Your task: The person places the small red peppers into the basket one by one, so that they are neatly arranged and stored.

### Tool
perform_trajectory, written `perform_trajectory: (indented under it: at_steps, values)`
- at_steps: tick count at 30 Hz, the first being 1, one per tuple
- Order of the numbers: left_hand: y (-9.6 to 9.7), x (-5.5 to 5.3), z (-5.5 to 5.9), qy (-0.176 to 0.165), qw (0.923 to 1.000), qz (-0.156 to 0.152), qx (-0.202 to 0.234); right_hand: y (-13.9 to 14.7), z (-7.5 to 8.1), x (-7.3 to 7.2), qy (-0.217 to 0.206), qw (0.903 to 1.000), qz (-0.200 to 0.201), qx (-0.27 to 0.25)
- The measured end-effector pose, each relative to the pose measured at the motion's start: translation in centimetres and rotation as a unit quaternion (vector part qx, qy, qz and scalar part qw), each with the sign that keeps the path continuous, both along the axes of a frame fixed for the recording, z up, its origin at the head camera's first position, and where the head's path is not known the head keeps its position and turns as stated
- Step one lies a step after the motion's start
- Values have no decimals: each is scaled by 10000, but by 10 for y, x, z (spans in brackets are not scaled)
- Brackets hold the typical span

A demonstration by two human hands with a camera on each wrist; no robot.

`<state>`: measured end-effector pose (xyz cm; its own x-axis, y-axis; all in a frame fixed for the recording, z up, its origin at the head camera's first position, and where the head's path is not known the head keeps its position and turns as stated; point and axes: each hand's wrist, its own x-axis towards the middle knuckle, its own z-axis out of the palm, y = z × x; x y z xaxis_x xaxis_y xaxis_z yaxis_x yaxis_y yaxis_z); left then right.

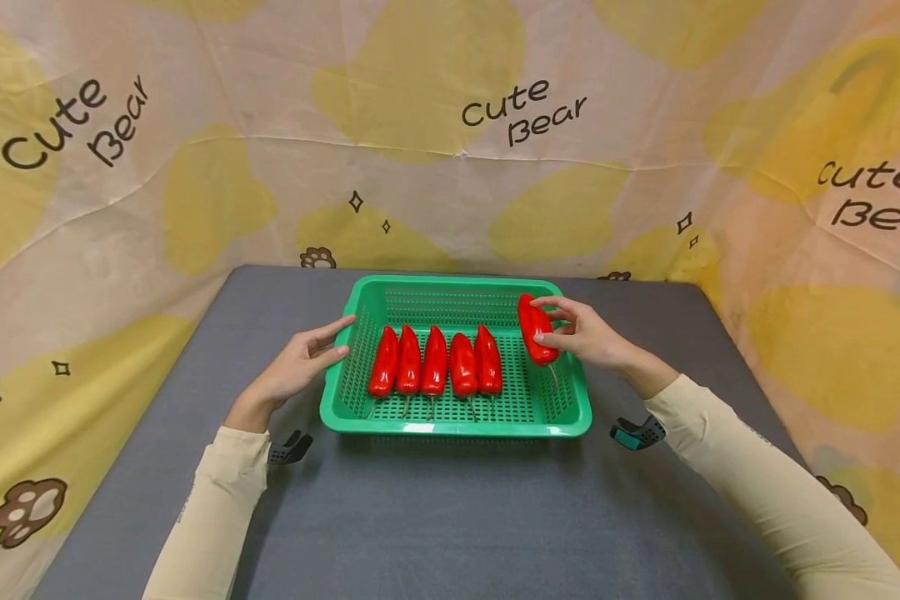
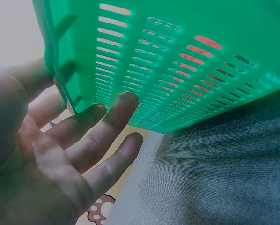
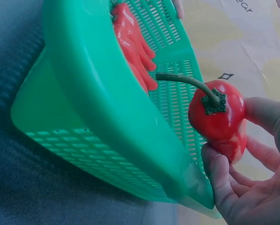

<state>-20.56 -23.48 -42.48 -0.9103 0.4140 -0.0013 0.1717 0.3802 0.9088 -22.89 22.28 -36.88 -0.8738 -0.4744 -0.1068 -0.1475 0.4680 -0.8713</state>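
Observation:
My right hand (image 1: 581, 333) pinches a red pepper (image 1: 534, 329) between thumb and fingers, over the right side of a green plastic basket (image 1: 457, 428). In the right wrist view, the held red pepper (image 3: 217, 117) shows its green cap and curved stem toward the camera. My left hand (image 1: 292, 367) holds the basket's left rim. Thumb and index finger lie on the rim in the head view, while the left wrist view shows other fingers (image 2: 107, 126) against the outer wall. Several red peppers (image 1: 434, 362) lie side by side in the basket, stems toward me.
The basket stands on a grey table (image 1: 450, 517). A patterned cloth (image 1: 450, 192) with yellow patches and lettering hangs behind and at both sides. Each wrist wears a dark strap, such as the right strap (image 1: 637, 434).

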Motion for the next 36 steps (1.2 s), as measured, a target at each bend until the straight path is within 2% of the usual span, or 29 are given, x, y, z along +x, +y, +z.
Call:
perform_trajectory:
  at_steps: [8, 22, 36]
  values:
    - [0, 0, 1, 40, 10000, -23, 12, -1, 1, 0, 81, 9997, -7, 236]
    - [0, 0, 1, 49, 10000, -20, 18, -2, 4, -2, 334, 9968, 312, 655]
    - [0, 0, 0, 29, 10000, -8, 10, -2, 5, -1, 311, 9971, 346, 597]
